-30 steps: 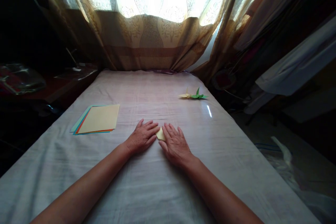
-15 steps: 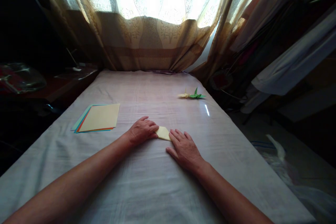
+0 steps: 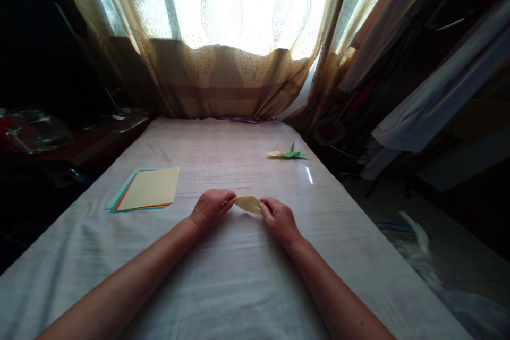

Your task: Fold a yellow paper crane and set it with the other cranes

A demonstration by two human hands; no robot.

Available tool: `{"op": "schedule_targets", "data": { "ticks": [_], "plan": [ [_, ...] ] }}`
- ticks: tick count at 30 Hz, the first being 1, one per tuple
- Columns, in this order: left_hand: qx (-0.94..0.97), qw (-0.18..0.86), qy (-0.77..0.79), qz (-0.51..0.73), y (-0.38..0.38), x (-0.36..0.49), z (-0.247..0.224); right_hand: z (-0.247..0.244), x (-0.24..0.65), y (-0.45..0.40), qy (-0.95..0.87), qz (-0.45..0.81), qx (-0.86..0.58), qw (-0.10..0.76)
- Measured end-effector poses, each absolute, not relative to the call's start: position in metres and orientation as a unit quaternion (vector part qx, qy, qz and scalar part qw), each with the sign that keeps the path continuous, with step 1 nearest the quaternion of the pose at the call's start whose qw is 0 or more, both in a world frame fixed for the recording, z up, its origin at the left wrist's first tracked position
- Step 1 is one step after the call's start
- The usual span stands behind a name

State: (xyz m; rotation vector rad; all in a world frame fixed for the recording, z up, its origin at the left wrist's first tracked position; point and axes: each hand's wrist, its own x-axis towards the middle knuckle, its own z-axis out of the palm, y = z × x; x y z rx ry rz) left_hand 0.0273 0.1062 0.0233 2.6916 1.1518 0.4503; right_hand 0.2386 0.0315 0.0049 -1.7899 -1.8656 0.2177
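A small piece of folded pale-yellow paper [image 3: 248, 203] is stretched between my two hands, just above the cloth-covered surface. My left hand [image 3: 214, 208] pinches its left end between thumb and fingers. At the right end, my right hand [image 3: 279, 220] grips it with the thumb on the near side and the fingers curled behind. The hidden fingertips cover both ends of the paper.
To the left lies a stack of coloured paper sheets [image 3: 152, 188], pale yellow on top. Two folded paper cranes, one cream [image 3: 274, 154] and one green [image 3: 294, 154], sit at the far right. A patterned curtain [image 3: 223, 85] hangs behind the white cloth [image 3: 207, 141].
My right hand has gone from lying flat beside the folded paper to pinching its right end. The paper has been lifted and tilted. The camera view has shifted slightly.
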Motion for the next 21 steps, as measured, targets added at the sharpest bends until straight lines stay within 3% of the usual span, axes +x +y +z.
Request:
{"op": "schedule_targets", "data": {
  "ticks": [5, 11, 14, 17, 21],
  "plan": [
    [0.855, 0.185, 0.463, 0.141, 0.090, 0.027, 0.024, 0.003, 0.248, 0.035, -0.670, 0.138, -0.667, 0.295],
    [0.825, 0.163, 0.533, 0.092, 0.077, 0.025, 0.026, 0.003, 0.236, 0.025, -0.669, 0.094, -0.677, 0.293],
    [0.827, 0.135, 0.542, 0.067, 0.072, 0.027, 0.026, 0.000, 0.217, 0.013, -0.745, 0.042, -0.628, 0.221],
    [0.828, 0.109, 0.547, 0.055, 0.069, 0.030, 0.025, -0.006, 0.200, 0.004, -0.809, 0.072, -0.566, 0.141],
    [0.829, 0.084, 0.552, 0.045, 0.067, 0.033, 0.022, -0.008, 0.201, -0.003, -0.797, 0.099, -0.587, 0.101]
  ]
}}
